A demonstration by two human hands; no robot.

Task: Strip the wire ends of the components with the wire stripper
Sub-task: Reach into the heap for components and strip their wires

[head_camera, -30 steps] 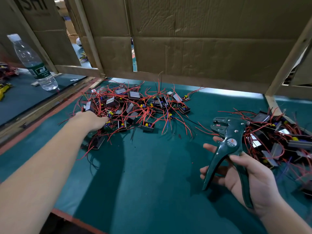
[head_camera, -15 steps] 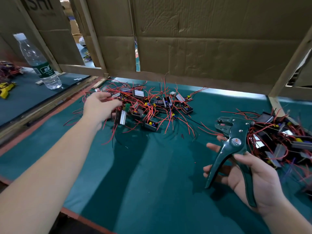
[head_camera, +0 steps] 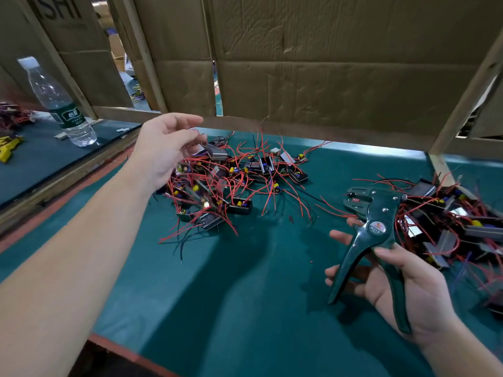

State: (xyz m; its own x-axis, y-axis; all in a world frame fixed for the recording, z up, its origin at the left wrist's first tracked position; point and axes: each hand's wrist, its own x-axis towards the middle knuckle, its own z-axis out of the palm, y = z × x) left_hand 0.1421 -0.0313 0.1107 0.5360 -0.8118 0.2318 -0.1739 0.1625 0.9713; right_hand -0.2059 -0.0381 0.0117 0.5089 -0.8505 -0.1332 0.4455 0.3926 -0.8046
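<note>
- Both hands were above the green mat (head_camera: 245,308). The left hand (head_camera: 163,151) hung over the left edge of the central pile of components (head_camera: 228,183), palm turned up and toward the right, fingers loosely spread and curled.
- Whether the left hand had a wire between its fingertips I cannot tell; thin red wires rose close to them, and that part was blurred.
- Right hand (head_camera: 408,289) was to the right of the pile and closer to the person, and it gripped the wire stripper (head_camera: 373,240) by one handle. The thumb lay over this handle, and the other handle stood free and spread apart.
- The head of the stripper pointed away from the person, between the central pile and a second pile of components (head_camera: 457,229) further right.
- Red and black wires stuck out from the central pile on all sides.
- Left of the pile, beyond a wooden strip, a water bottle (head_camera: 60,104) stood upright.
- Behind the pile stood a cardboard wall (head_camera: 326,63).
</note>
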